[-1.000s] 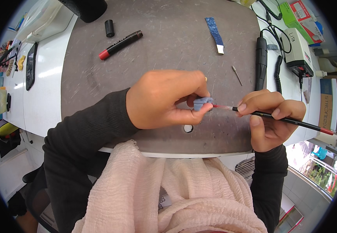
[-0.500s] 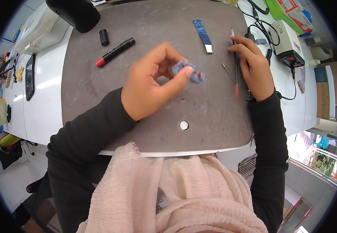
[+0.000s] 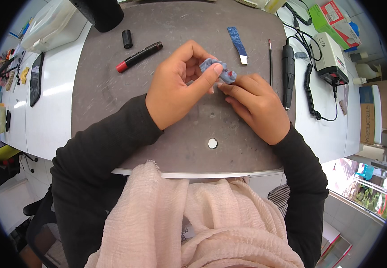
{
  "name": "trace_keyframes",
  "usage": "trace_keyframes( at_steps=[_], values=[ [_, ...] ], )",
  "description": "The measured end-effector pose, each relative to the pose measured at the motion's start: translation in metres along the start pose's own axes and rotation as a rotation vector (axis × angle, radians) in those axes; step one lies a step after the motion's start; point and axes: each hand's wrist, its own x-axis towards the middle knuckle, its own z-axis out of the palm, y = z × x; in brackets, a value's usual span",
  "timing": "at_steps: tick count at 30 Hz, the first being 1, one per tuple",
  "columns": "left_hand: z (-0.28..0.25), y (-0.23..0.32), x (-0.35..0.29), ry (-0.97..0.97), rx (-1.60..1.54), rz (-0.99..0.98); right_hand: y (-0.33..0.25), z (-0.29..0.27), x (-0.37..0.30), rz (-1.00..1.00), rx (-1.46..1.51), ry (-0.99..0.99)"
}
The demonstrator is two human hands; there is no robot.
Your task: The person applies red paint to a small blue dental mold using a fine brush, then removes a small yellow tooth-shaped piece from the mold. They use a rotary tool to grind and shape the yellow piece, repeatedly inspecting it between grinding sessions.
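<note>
My left hand (image 3: 179,87) is closed, pinching a small blue-grey moulded piece (image 3: 229,76) that looks like a dental cast, with a red mark on its right end. My right hand (image 3: 260,102) has come up against the piece from the right, with its thumb and fingertips drawn together at its lower edge. Whatever lies between those fingertips is too small or hidden to make out. Beyond the right hand lies a thin dark stick with a red tip (image 3: 270,60), like a pencil or brush; its lower end is hidden by the hand.
A red-ended black marker (image 3: 140,56), its cap (image 3: 127,39) and a blue strip (image 3: 237,43) lie on the brown mat (image 3: 126,98). At right are a black rotary handpiece (image 3: 287,73) and its control box (image 3: 332,60) with coiled cable. A black cylinder (image 3: 102,13) stands far left.
My right hand has left the stick at the right and moved left to the blue-grey piece. My left hand still holds the piece, slightly farther up. The whole view has shifted a little.
</note>
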Motion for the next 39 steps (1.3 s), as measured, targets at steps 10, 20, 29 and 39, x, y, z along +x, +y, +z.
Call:
trace_keyframes(
  at_steps=[10, 20, 29, 39],
  values=[
    [-0.001, 0.001, -0.001, 0.015, -0.012, -0.009, 0.006, -0.014, 0.001, 0.150, 0.284, -0.050],
    [-0.001, 0.004, -0.001, -0.016, -0.044, -0.024, 0.014, -0.016, -0.003, 0.389, 1.043, 0.098],
    [0.001, 0.007, -0.003, -0.142, -0.079, -0.079, 0.013, -0.017, -0.007, 0.282, 1.064, 0.203],
    [0.011, 0.009, -0.010, -0.201, -0.210, -0.219, -0.001, -0.010, -0.008, 0.151, 0.929, 0.385]
  ],
)
